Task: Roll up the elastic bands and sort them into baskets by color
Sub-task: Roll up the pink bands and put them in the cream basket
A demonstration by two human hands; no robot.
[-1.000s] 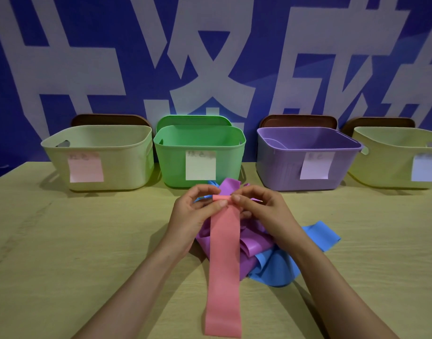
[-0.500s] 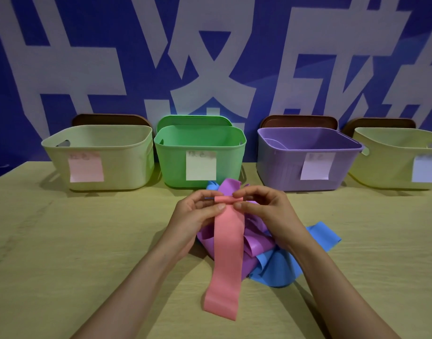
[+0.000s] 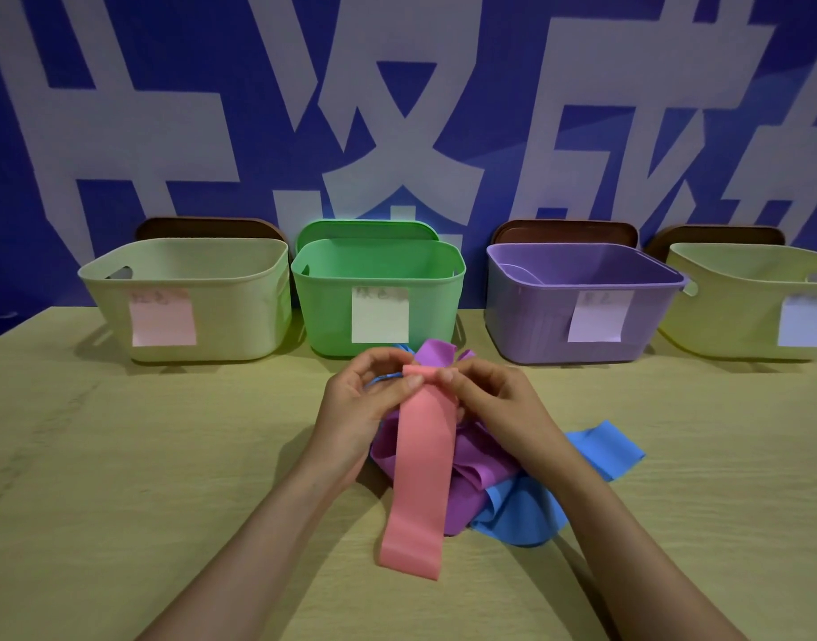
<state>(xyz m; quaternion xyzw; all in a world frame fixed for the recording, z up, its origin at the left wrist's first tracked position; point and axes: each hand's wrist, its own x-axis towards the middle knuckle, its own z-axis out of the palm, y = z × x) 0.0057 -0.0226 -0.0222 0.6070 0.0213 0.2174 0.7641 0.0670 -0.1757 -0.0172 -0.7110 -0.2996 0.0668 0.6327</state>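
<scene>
We cannot read the writing on the sticky notes (image 3: 379, 315) fixed to the baskets, as it is too blurred. The yellow basket (image 3: 721, 316) at the right edge of the frame is cut off. The floors of the cream basket (image 3: 240, 312) and green basket (image 3: 328, 312) are hidden behind their front walls. Brown lids (image 3: 563, 231) stand behind three of the baskets, mostly covered by them. The hands and the pink band (image 3: 420, 474) hide much of the heap of purple bands (image 3: 478, 464) and blue bands (image 3: 526, 515) at the centre of the frame, so we cannot count them.

We see the pink band as a flat, smooth, wide strip, its upper end turned over into a small fold. The left hand (image 3: 365, 404) and right hand (image 3: 499, 404) each keep a closed grip on that upper end. Thumb and fingertips pinch it from either side, just below the green basket and the purple basket (image 3: 526, 321) in the frame. The strip's long axis runs from the hands down towards the lower middle of the frame, leaning slightly left at the bottom. It drapes over the heap, and its lower end rests on the counter (image 3: 119, 478)
</scene>
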